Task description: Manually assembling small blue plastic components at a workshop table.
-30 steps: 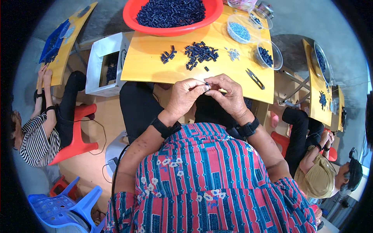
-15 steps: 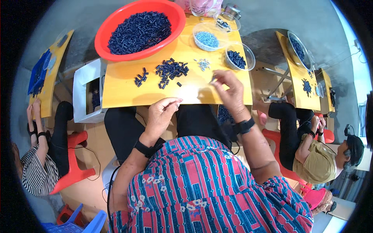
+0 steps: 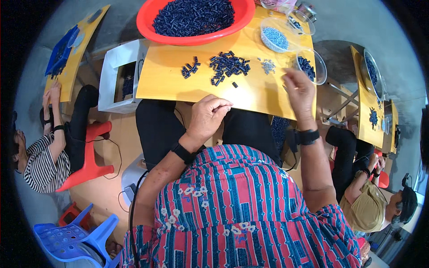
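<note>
At the table's front edge my left hand is closed, thumb and fingertips pinched together; whatever they hold is too small to make out. My right hand is lifted over the right part of the table, just in front of a clear tub of dark parts. Its fingers are bent and smeared by motion. Between the hands and farther back lie a heap of small dark blue tubular pieces, a single dark piece and a little pile of pale, silvery bits. A smaller dark cluster lies to the left.
A big red basin full of dark pieces stands at the back. Behind the pale pile are a tub of light blue bits and another clear tub. A white carton stands left of the table. Co-workers sit on both sides.
The whole view has shifted, so the table appears higher and farther right. My right hand has turned, its fingers now near the clear tub's front. My left hand keeps its pinch at the table edge.
</note>
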Demonstrator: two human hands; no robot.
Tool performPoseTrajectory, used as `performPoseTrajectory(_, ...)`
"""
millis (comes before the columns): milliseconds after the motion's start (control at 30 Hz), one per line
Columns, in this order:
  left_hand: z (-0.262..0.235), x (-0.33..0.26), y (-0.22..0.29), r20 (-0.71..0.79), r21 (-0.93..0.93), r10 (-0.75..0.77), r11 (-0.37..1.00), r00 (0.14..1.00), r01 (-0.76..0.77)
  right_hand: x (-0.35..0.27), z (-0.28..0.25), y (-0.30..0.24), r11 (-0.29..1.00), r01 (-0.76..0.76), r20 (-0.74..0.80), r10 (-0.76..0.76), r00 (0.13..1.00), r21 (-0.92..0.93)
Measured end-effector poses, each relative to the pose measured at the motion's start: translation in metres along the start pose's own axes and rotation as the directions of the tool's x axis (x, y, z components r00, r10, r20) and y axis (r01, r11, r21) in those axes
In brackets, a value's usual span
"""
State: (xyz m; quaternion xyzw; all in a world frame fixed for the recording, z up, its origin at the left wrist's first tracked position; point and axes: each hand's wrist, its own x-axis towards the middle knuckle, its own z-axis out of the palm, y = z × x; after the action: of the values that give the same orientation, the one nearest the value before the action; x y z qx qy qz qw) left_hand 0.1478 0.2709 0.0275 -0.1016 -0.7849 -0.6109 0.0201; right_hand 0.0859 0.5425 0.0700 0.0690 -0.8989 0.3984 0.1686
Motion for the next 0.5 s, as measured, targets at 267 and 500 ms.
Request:
performPoseTrajectory(267,-0.001,0.000,-0.009,-0.016,0.001,0.005,1.000,1.000,-0.005,-0.022,0.078,-0.041,0.999,0.035,0.198,-0.036,0.980,0.009)
performPoseTrajectory(500,-0.006,0.000,-0.002,0.038,0.025,0.024,0.999,0.999,-0.025,-0.022,0.093,-0.046,0.970,0.103,0.229,-0.051,0.972,-0.222)
